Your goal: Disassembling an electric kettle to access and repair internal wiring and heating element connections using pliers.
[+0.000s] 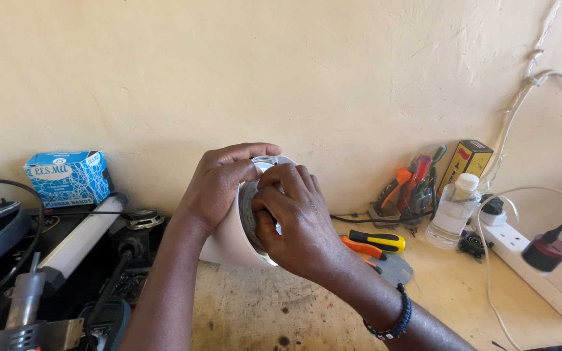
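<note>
- A cylindrical housing (pixel 232 240) sits tilted at the middle of the table (pixel 261 312), between both hands.
- The left hand (pixel 219 185) lies on its left and far side; the right hand (pixel 297 218) covers its open right end.
- Just right of it lie two screwdrivers (pixel 372 242).
- Farther right stands a bottle (pixel 453 209), with a power strip (pixel 528 257) to its right.
- Far left, a box (pixel 67 177) rests against the wall (pixel 281 71).

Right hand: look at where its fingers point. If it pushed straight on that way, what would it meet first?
The right hand reaches into the open end of the white cylindrical housing; its fingers would probably meet the shiny metal part inside first, though depth is unclear.
</note>
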